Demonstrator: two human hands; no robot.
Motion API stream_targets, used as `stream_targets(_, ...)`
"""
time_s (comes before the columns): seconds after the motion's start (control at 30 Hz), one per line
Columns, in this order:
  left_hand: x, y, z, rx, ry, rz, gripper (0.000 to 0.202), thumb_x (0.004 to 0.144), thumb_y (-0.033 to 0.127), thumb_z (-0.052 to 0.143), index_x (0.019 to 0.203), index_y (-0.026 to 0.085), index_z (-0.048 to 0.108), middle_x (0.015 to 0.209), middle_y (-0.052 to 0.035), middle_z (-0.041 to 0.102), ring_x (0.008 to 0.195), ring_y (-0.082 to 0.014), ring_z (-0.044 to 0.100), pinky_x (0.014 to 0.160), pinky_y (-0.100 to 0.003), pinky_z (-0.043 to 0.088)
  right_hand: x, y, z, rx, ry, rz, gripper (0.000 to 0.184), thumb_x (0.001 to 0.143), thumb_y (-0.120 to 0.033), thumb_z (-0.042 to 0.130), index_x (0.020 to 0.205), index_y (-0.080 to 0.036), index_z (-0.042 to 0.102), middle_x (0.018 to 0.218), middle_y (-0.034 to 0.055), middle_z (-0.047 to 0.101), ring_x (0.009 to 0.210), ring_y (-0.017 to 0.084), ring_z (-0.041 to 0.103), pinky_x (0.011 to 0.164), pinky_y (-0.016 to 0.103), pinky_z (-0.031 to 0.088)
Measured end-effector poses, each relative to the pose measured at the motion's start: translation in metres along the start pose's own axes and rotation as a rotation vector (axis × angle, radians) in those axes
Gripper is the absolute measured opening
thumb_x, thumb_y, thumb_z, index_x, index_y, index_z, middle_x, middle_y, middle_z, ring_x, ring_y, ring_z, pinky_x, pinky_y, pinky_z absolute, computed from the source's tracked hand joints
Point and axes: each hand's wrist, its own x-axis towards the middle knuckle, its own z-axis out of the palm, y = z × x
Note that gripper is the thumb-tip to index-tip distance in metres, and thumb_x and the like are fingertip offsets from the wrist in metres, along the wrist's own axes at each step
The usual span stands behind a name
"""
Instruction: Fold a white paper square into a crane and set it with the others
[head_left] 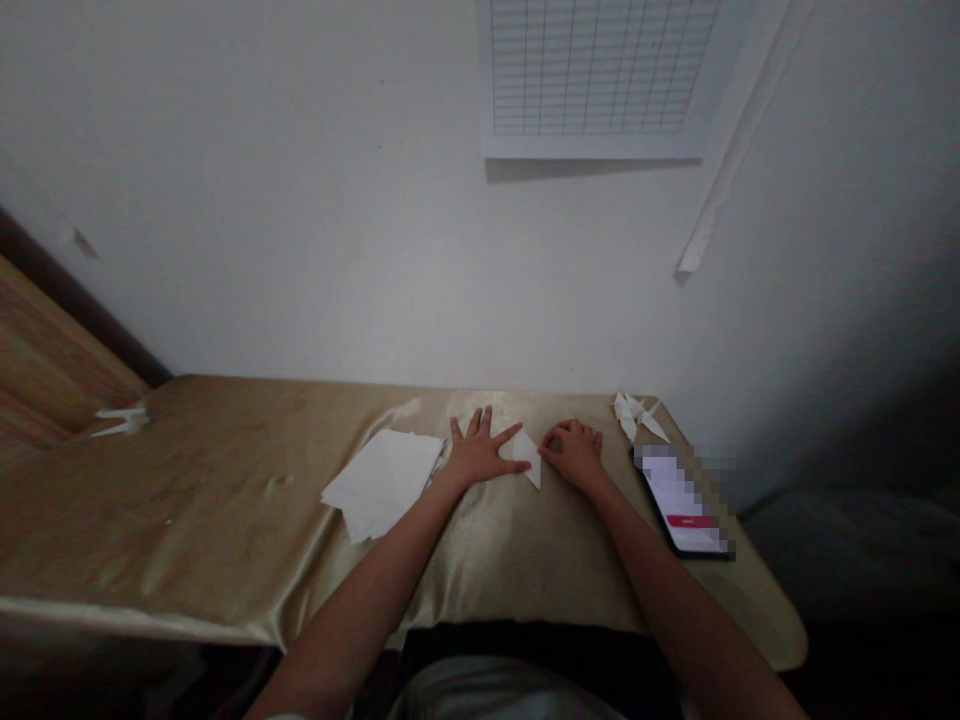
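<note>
Folded paper (531, 458): small, white, flat, straight-edged, drawn to a sharp point at its near corner; lies on gold satiny cloth (525, 560) between both hands. Left hand (478, 452) spread wide, thumb and forefinger resting at the paper, nothing gripped. Right hand (576, 453) half curled, thumb and forefinger tips close together at the paper's right edge; cannot tell whether they pinch it. Stack of white sheets (386, 475) just left of the left hand

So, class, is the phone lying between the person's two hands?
No, the phone lies beyond the right hand, on the side away from the left hand.
</note>
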Motion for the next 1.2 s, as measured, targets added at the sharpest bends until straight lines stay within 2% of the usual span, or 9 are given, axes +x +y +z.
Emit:
stream_targets(0.17, -0.002, 0.000, 0.005, 0.031, 0.053, 0.023, 0.095, 0.076, 0.089, 0.047, 0.157, 0.045, 0.028, 0.171, -0.0094, 0.013, 0.156, -0.0442, 0.006, 0.113, -0.078, -0.002, -0.002, -0.001, -0.003, 0.039, 0.025, -0.081, 0.024, 0.088, -0.036, 0.067, 0.110, -0.041, 0.074, 0.131, 0.0039, 0.056, 0.132, 0.029, 0.038, 0.112, 0.053, 0.019)
stream_targets(0.3, -0.004, 0.000, 0.004, 0.015, 0.087, 0.013, 0.099, 0.076, 0.088, 0.050, 0.159, 0.041, 0.023, 0.170, -0.0121, 0.016, 0.155, -0.0434, 0.011, 0.114, -0.076, 0.001, -0.001, 0.002, -0.003, 0.044, 0.005, -0.158, 0.021, 0.090, -0.035, 0.065, 0.107, -0.042, 0.077, 0.131, 0.0024, 0.058, 0.131, 0.027, 0.038, 0.113, 0.049, 0.020)
stream_targets(0.37, -0.006, 0.000, 0.003, -0.020, 0.120, 0.029, 0.096, 0.076, 0.084, 0.056, 0.158, 0.045, 0.026, 0.169, -0.0111, 0.020, 0.154, -0.0423, 0.015, 0.114, -0.076, 0.004, 0.000, 0.005, -0.002, 0.047, -0.003, -0.168, 0.020, 0.091, -0.036, 0.065, 0.106, -0.042, 0.077, 0.130, 0.0021, 0.058, 0.130, 0.026, 0.039, 0.113, 0.049, 0.019)
stream_targets(0.43, -0.008, -0.001, 0.001, -0.057, 0.157, 0.062, 0.078, 0.080, 0.078, 0.060, 0.150, 0.049, 0.041, 0.167, -0.0082, 0.026, 0.152, -0.0395, 0.021, 0.114, -0.076, 0.008, 0.002, 0.007, 0.000, 0.053, -0.003, -0.181, 0.019, 0.092, -0.038, 0.065, 0.106, -0.042, 0.077, 0.129, 0.0016, 0.059, 0.130, 0.026, 0.039, 0.114, 0.049, 0.019)
stream_targets(0.5, -0.010, -0.002, 0.000, -0.086, 0.188, 0.080, 0.051, 0.089, 0.067, 0.058, 0.136, 0.049, 0.058, 0.164, -0.0056, 0.032, 0.150, -0.0354, 0.026, 0.115, -0.075, 0.011, 0.003, 0.007, 0.001, 0.051, -0.003, -0.192, 0.018, 0.093, -0.039, 0.064, 0.105, -0.042, 0.077, 0.128, 0.0016, 0.060, 0.130, 0.025, 0.038, 0.113, 0.049, 0.020)
stream_targets(0.6, -0.011, -0.001, 0.000, -0.109, 0.211, 0.058, 0.031, 0.097, 0.052, 0.054, 0.124, 0.046, 0.068, 0.161, -0.0039, 0.037, 0.148, -0.0332, 0.030, 0.114, -0.075, 0.012, 0.003, 0.006, 0.002, 0.024, -0.002, -0.197, 0.018, 0.094, -0.041, 0.063, 0.104, -0.040, 0.077, 0.128, 0.0025, 0.060, 0.130, 0.026, 0.038, 0.113, 0.049, 0.021)
stream_targets(0.93, -0.006, -0.003, 0.001, -0.122, 0.171, 0.000, 0.032, 0.092, 0.057, 0.061, 0.122, 0.051, 0.069, 0.163, 0.0011, 0.036, 0.148, -0.0396, 0.030, 0.110, -0.081, 0.015, 0.005, 0.011, -0.003, 0.041, -0.065, -0.216, 0.021, 0.089, -0.040, 0.067, 0.107, -0.043, 0.076, 0.131, 0.0014, 0.058, 0.134, 0.028, 0.036, 0.115, 0.056, 0.017)
stream_targets(1.1, -0.005, -0.005, -0.006, -0.121, 0.108, -0.002, 0.038, 0.089, 0.061, 0.063, 0.125, 0.052, 0.067, 0.166, 0.0005, 0.030, 0.150, -0.0412, 0.026, 0.110, -0.082, 0.013, 0.005, 0.011, -0.005, 0.050, -0.094, -0.211, 0.023, 0.088, -0.040, 0.068, 0.109, -0.044, 0.075, 0.132, 0.0018, 0.057, 0.135, 0.030, 0.036, 0.116, 0.060, 0.014)
stream_targets(1.2, -0.006, -0.003, -0.011, -0.118, 0.065, -0.011, 0.042, 0.086, 0.064, 0.064, 0.127, 0.052, 0.065, 0.167, 0.0003, 0.027, 0.151, -0.0411, 0.023, 0.111, -0.081, 0.010, 0.005, 0.011, -0.005, 0.048, -0.095, -0.216, 0.024, 0.088, -0.040, 0.067, 0.110, -0.043, 0.075, 0.133, 0.0022, 0.057, 0.136, 0.030, 0.036, 0.115, 0.060, 0.016)
